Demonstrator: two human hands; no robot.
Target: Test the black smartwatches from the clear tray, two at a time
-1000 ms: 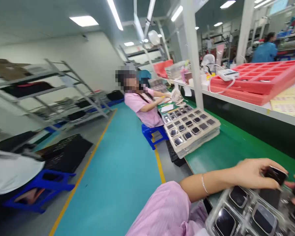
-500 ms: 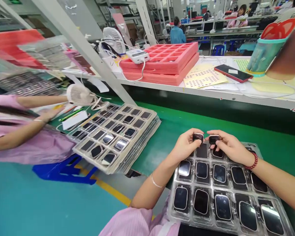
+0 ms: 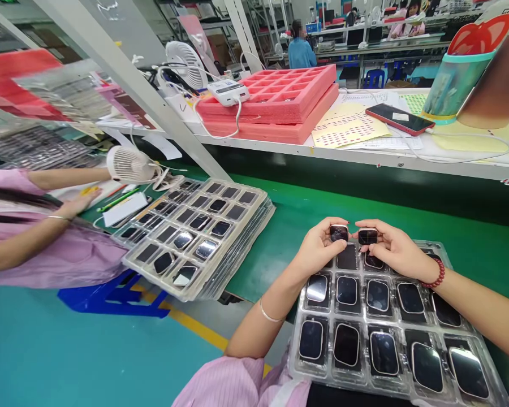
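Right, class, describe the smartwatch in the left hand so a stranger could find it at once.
At the green workbench, find the clear tray nearest the viewer. By its far edge, the left hand, with a pale bangle, holds the dark-faced smartwatch. Unlike the tray's watches, it is held; the other held watch is in the right hand, with the red beaded bracelet.

The person wears a loose pink sleeve. Up and right of the sleeve, a thin whitish bangle circles the bare left hand's forearm; farther right, a red beaded bracelet rings the bare right hand's wrist.
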